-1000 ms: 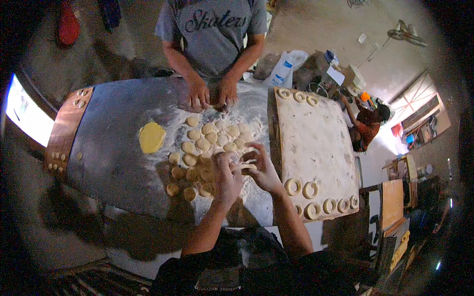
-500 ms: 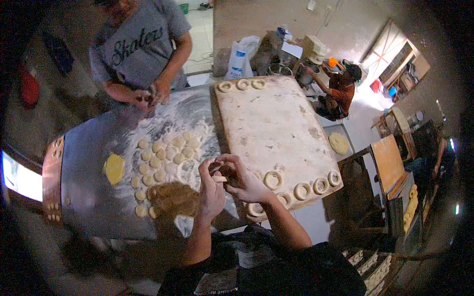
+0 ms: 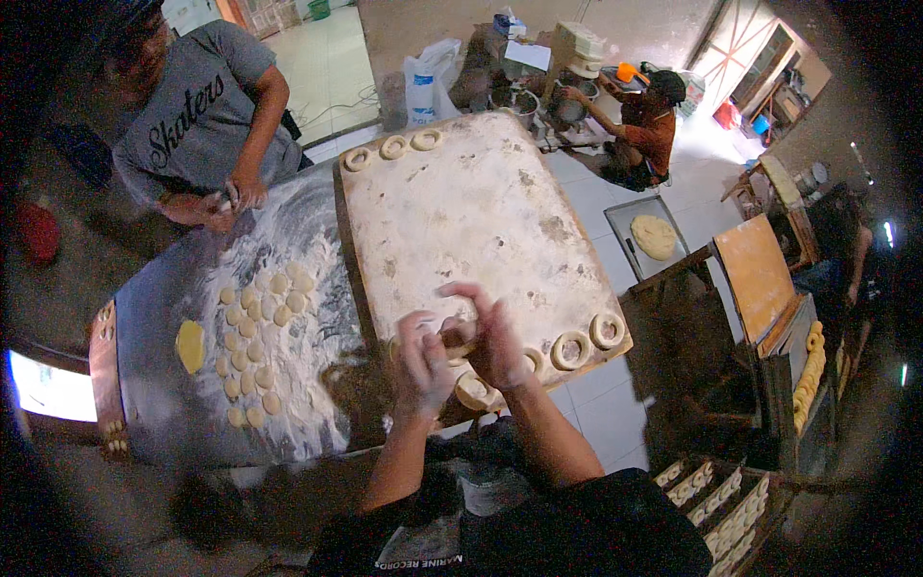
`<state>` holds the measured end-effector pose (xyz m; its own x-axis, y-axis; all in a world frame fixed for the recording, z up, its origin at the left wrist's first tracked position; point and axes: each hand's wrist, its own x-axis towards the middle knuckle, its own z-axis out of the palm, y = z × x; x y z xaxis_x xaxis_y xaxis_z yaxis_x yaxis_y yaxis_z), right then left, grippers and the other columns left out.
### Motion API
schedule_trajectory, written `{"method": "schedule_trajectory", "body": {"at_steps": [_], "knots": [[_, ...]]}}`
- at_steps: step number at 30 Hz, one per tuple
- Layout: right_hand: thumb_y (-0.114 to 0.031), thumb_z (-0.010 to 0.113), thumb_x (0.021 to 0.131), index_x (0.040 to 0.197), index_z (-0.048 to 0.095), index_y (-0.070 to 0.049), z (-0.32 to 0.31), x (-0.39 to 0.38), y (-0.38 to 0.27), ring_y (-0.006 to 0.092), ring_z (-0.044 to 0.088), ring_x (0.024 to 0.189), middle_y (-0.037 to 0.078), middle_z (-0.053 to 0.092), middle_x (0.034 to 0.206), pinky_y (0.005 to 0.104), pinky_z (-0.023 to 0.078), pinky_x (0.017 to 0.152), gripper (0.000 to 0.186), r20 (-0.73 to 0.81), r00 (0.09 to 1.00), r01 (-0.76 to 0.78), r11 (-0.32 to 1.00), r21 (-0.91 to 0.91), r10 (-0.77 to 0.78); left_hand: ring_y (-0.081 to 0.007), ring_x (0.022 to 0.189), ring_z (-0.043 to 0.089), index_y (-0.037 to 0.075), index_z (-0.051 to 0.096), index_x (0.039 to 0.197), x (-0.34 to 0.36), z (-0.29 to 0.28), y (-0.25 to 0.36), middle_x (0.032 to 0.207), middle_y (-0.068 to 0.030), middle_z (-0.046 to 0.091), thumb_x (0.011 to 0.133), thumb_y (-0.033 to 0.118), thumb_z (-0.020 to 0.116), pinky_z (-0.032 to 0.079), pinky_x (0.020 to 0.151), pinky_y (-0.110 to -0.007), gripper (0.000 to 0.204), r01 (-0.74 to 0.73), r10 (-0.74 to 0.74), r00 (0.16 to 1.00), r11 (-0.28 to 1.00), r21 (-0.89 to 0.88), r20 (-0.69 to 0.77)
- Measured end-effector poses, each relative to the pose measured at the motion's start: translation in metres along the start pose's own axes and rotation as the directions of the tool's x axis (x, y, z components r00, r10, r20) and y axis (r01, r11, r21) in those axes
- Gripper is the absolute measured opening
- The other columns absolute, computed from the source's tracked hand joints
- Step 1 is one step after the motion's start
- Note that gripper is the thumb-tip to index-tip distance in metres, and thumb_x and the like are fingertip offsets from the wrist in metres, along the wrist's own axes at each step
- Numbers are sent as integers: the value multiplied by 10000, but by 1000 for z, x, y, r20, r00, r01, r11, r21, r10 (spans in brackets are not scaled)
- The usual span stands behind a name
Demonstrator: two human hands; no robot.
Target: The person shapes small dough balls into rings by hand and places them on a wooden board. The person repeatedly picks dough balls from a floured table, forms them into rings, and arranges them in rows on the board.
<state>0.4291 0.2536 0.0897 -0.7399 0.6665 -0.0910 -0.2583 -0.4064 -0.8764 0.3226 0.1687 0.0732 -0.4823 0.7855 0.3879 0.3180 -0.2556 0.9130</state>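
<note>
My left hand (image 3: pixel 423 361) and right hand (image 3: pixel 495 337) meet over the near edge of the floured board (image 3: pixel 481 212), fingers clamped together on a piece of dough (image 3: pixel 454 337). Finished dough rings (image 3: pixel 570 350) lie just right of them, and dough rounds (image 3: pixel 255 327) dot the counter (image 3: pixel 163 404) to my left.
</note>
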Motion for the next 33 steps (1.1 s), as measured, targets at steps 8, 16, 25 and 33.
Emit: {"method": "schedule_trajectory", "body": {"at_steps": [8,16,25,33], "knots": [[-224,505,1015,1417,371,-143,-43,-17,-27,118,546,607,32,589,748,267,457,584,431,-25,999,34,999,-15,-34,-321,783,664,26,536,1151,18,45,25,929,-200,640,1045,233,440,520,710,-404,252,81,-94,995,958,276,32],[-631,454,989,1367,384,-132,-56,-13,-21,119,484,549,10,523,686,267,391,486,629,-4,963,238,863,-445,-268,-418,695,669,72,532,1127,28,74,11,771,-204,654,1037,172,447,503,581,-479,159,-34,19,998,953,300,52],[-630,449,978,1429,357,-139,-83,-14,-29,96,447,497,-15,489,589,260,375,469,673,59,980,163,931,327,-192,-459,786,680,67,504,1149,31,83,12,897,-233,693,1037,243,473,510,665,-519,211,153,-208,967,935,321,146],[-688,440,967,1425,411,-148,-98,-17,-19,92,508,551,-36,546,655,227,411,535,708,-115,992,72,991,116,-58,-479,808,673,76,446,1237,28,93,4,915,-256,679,1043,207,457,512,662,-522,234,46,-101,975,962,270,197]]}}
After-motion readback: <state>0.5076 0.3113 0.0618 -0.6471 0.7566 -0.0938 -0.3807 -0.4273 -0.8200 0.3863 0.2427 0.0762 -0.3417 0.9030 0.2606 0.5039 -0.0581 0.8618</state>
